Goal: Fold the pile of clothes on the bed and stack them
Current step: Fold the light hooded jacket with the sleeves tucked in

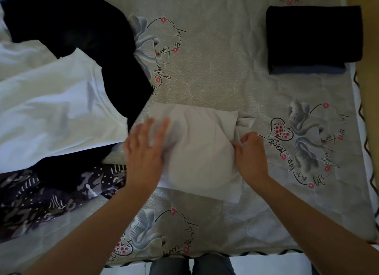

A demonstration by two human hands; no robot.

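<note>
Trouser legs (pixel 190 264) are seen at the bottom edge, against the foot of the bed (pixel 225 223), which is covered by a grey sheet printed with swans and hearts. Just beyond, a partly folded white garment (pixel 205 151) is spread on the sheet. It is pressed flat by the left hand (pixel 146 149), fingers straight and slightly spread. Its right edge is pinched by the curled fingers of the right hand (pixel 251 149). To the left, an unfolded pile is heaped: a patterned cloth (pixel 51 196), a white T-shirt (pixel 55 104) and a black garment (pixel 71 28). At the far right, a folded stack (pixel 313 38) of dark clothes is set.
</note>
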